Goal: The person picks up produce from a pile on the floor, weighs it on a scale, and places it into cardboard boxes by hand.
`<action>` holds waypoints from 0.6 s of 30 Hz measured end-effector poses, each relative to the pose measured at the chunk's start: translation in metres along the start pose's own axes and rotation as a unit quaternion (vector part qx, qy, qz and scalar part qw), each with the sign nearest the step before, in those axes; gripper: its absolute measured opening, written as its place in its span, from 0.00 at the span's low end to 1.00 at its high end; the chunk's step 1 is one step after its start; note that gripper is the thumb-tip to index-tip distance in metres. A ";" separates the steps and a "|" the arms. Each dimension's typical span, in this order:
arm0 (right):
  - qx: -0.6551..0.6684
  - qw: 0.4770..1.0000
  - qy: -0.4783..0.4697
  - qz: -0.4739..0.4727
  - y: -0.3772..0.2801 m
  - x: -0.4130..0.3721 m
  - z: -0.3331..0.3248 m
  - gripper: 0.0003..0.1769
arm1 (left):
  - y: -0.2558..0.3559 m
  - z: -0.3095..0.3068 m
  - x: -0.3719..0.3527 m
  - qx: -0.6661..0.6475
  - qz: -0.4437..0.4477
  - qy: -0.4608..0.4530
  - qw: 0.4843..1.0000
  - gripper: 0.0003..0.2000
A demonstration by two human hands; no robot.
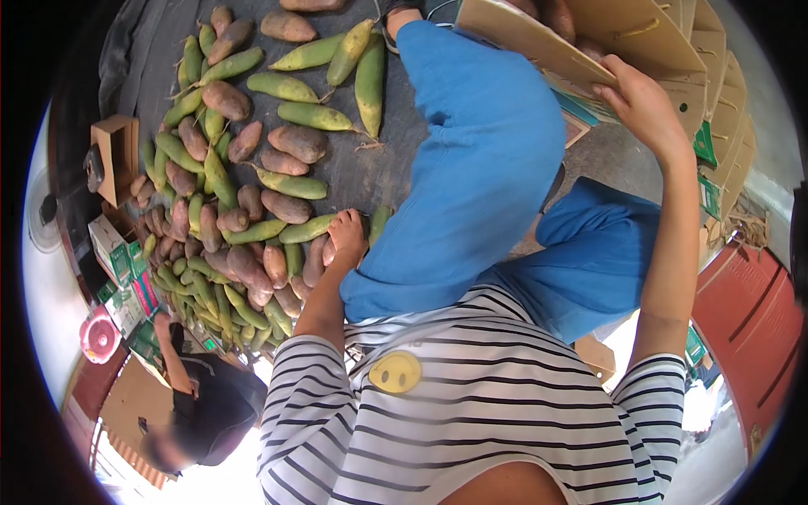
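Observation:
My right hand [637,103] grips the near edge of an open cardboard box [539,38] at the upper right. Reddish-brown tubers [557,18] show inside it. My left hand [347,236] is low at the right side of a large heap, beside my blue trouser leg. Its fingers curl down next to a green radish [306,229] and a reddish-brown tuber [328,251]. What lies under those fingers is hidden. Long green radishes [369,84] and more brown tubers [297,144] lie loosely at the heap's upper end.
The produce lies on a dark sheet [383,172]. More cardboard boxes [730,101] stand at the right. At the lower left a co-worker in dark clothing [210,404] reaches toward green-and-white boxes [114,252]. A pink round object [99,338] is nearby.

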State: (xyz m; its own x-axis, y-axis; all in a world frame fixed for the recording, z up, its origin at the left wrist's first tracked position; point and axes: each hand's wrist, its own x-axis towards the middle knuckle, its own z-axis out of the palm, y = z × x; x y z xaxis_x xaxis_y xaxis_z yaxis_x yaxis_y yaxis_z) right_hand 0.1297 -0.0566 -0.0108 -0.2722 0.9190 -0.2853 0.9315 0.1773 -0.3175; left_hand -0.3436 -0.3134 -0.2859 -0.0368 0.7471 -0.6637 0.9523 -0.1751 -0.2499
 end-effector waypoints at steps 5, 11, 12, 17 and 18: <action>-0.009 1.000 0.018 -0.011 0.006 0.000 0.002 0.13 | -0.004 -0.031 -0.006 -0.074 -0.020 0.028 0.997 0.38; -0.005 0.999 0.039 -0.016 0.007 -0.003 0.004 0.13 | -0.005 -0.065 -0.006 -0.194 -0.069 0.063 0.977 0.41; -0.008 0.999 0.044 -0.019 0.008 -0.003 0.005 0.13 | -0.004 -0.070 -0.006 -0.211 -0.069 0.077 0.972 0.41; -0.019 0.999 0.039 -0.023 0.007 -0.004 0.005 0.13 | -0.003 -0.081 0.002 -0.281 -0.058 0.153 0.946 0.42; -0.024 0.999 0.033 -0.023 0.010 -0.003 0.006 0.13 | -0.004 -0.082 0.002 -0.290 -0.055 0.166 0.941 0.43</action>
State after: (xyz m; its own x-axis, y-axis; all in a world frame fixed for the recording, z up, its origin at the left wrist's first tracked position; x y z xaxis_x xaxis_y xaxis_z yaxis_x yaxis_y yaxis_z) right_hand 0.1380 -0.0597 -0.0183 -0.3006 0.9303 -0.2103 0.9293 0.2360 -0.2842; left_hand -0.3224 -0.2586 -0.2282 -0.1398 0.9166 -0.3746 0.9569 0.2223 0.1868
